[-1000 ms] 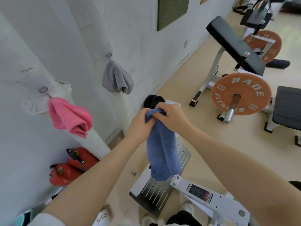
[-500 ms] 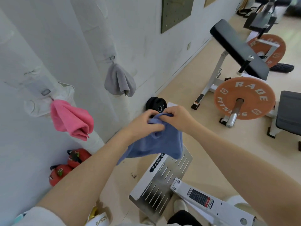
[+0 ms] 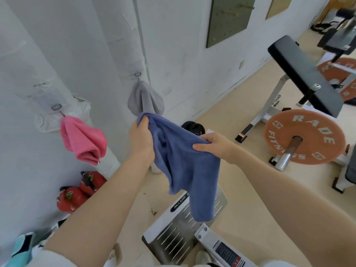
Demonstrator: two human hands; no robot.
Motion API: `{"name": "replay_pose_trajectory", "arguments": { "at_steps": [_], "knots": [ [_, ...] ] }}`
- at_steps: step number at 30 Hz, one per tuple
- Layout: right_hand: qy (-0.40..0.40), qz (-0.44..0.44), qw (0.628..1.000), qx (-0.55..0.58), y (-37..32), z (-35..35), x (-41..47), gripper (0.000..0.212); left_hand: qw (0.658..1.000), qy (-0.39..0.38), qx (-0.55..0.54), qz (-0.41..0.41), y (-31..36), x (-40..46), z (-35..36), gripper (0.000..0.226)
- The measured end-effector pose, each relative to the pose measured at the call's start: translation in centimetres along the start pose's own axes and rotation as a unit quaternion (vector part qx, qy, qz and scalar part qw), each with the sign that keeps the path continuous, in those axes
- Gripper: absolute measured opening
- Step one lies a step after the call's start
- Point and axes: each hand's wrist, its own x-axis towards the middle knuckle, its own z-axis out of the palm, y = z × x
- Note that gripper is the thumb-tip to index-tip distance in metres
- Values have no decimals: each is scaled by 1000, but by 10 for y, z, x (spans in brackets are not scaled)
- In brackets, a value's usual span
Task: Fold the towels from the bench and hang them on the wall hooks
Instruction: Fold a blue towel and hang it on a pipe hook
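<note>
A blue towel hangs in the air between my two hands, spread along its top edge and drooping toward the floor. My left hand grips its upper left corner close to the wall. My right hand pinches the top edge further right. A pink towel hangs from a wall hook on the left. A grey towel hangs from a second hook, just above and behind my left hand.
Two red fire extinguishers lie on the floor by the wall. A metal footplate of a machine is below the towel. To the right stands a black padded bench with an orange weight plate in front.
The towel was bunched with both hands together at its top. My hands have since drawn apart, the left one rising toward the wall, and the towel is now spread open.
</note>
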Motion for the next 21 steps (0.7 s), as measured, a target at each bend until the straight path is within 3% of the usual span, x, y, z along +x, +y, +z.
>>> {"name": "replay_pose_trajectory", "arguments": {
  "at_steps": [2,4,5,8,9,10,11,12,14,18,21],
  "knots": [
    [13,-5,1000,-4,5,-8,-2,34,999,27,32,-35,-8,10,-4,22],
    [-8,-24,999,-36,8,-13,-2,35,986,-82,140,-27,-15,3,1,9],
    [-36,-37,997,-65,5,-14,-2,34,962,-171,211,1,-18,-4,8,8],
    [-122,-58,979,-154,-7,-15,-4,30,833,-368,405,77,-17,-32,34,55],
    [-135,-61,974,-171,-9,-17,-4,34,790,-393,457,109,-16,-37,41,48],
    [-139,-62,972,-181,-8,-20,-5,33,763,-394,495,130,-18,-38,47,26],
    [-136,-64,972,-180,-5,-24,-4,29,752,-386,514,145,-18,-39,50,20],
    [-124,-71,974,-179,-2,-28,-5,25,750,-375,525,147,-21,-36,51,32],
    [-94,-85,976,-175,4,-36,-5,24,775,-340,508,157,-25,-39,52,41],
    [-111,-58,986,-110,11,-45,-7,19,914,-244,316,74,-29,-42,55,34],
    [-121,-19,991,-54,22,-53,-7,7,978,-137,155,17,-19,-37,48,31]
  ]
}}
